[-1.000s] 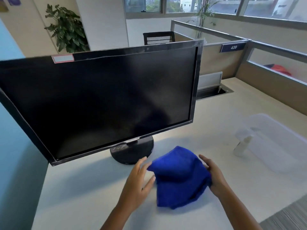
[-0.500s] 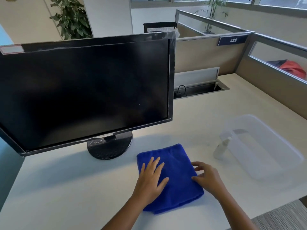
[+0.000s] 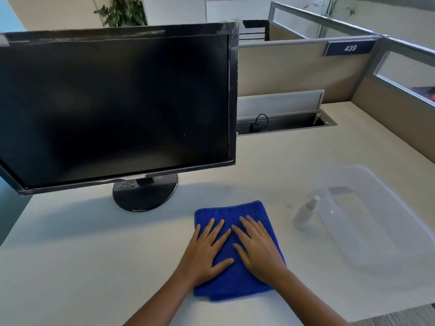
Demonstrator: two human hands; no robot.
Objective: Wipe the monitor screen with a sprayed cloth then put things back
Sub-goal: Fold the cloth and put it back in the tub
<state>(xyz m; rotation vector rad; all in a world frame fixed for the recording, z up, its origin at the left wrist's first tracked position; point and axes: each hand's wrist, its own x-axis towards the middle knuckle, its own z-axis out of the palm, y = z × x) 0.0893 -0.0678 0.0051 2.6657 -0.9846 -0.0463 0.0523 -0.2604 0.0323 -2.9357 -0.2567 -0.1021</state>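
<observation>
**Two flat palms on the folded cloth, bin off to the right**

Both hands lie spread on the blue cloth, nearest the person at the front edge of the surface. The left hand covers the cloth's left half, the right hand its right half, fingers straight and fanned, pointing away toward the monitor. Neither grip is closed: palms press down, nothing is pinched or lifted.

The cloth is folded into a rough rectangle, its long axis running from the person toward the monitor, and it lies flat on the surface. My guess is that the wiping is over and this is the smoothing before it goes back.

To the right, apart from the cloth, stands the small spray bottle, leaning against the near-left rim of the clear plastic bin. The bin looks empty as far as I can tell through its haze. The right hand is the nearer one to both, and bare surface lies between cloth and bottle, so a sideways carry looks unobstructed. The bottle's perch at the rim is what a passing cloth might knock.

Farther back, to the left, the monitor stands on its round base, screen dark. Its base is clear of the cloth's far edge.
</observation>
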